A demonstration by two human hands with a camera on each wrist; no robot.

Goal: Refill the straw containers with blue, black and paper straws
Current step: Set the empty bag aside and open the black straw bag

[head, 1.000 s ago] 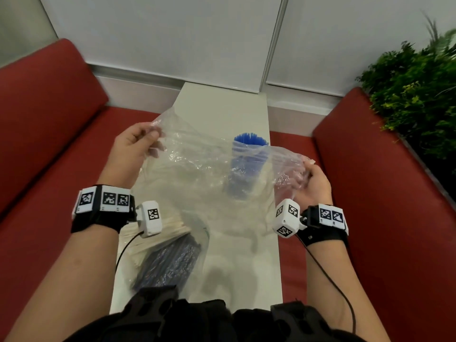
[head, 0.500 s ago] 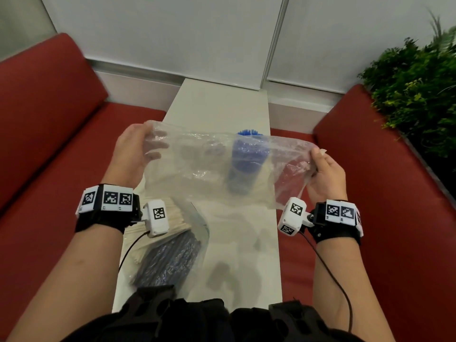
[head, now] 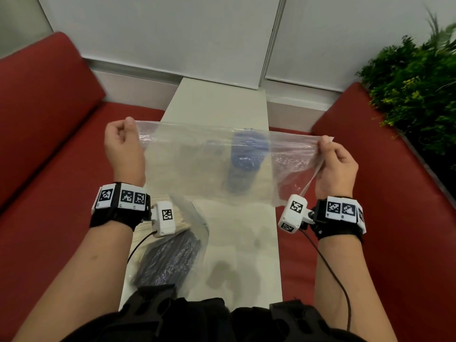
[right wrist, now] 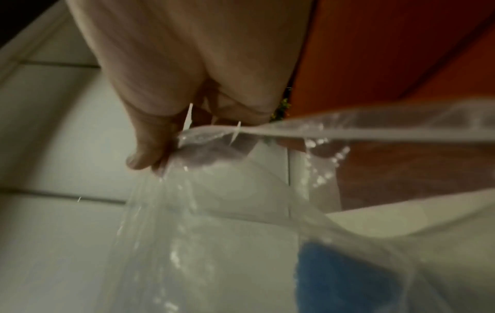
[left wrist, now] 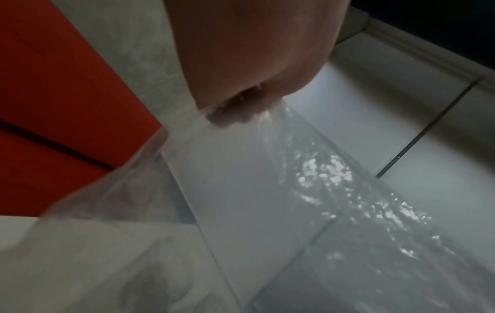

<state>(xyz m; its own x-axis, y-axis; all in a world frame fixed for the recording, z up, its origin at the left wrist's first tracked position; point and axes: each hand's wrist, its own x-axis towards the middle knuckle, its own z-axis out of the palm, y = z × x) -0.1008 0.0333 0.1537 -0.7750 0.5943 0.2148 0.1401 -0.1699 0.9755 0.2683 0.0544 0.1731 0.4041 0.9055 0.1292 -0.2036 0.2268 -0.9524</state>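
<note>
An empty clear plastic bag (head: 197, 164) is stretched flat in the air above the narrow white table (head: 222, 99). My left hand (head: 122, 144) grips its left top corner in a fist, and my right hand (head: 332, 156) pinches its right top corner. Behind the bag, seen through the plastic, stands a container of blue straws (head: 248, 156), whose blue tops (right wrist: 348, 279) also show in the right wrist view. A bag of black straws (head: 170, 260) lies at the table's near left, beside a pack of paper straws (head: 177, 218) partly hidden by my left wrist. The bag (left wrist: 294, 180) fills the left wrist view.
Red bench seats (head: 49, 169) flank the table on both sides. A green plant (head: 414, 77) stands at the far right behind the right seat. White wall panels (head: 172, 33) close off the far end of the table.
Both hands have moved apart and pulled the crumpled bag taut and flat. The left hand has closed into a fist on its corner. The bag now covers the blue straws.
</note>
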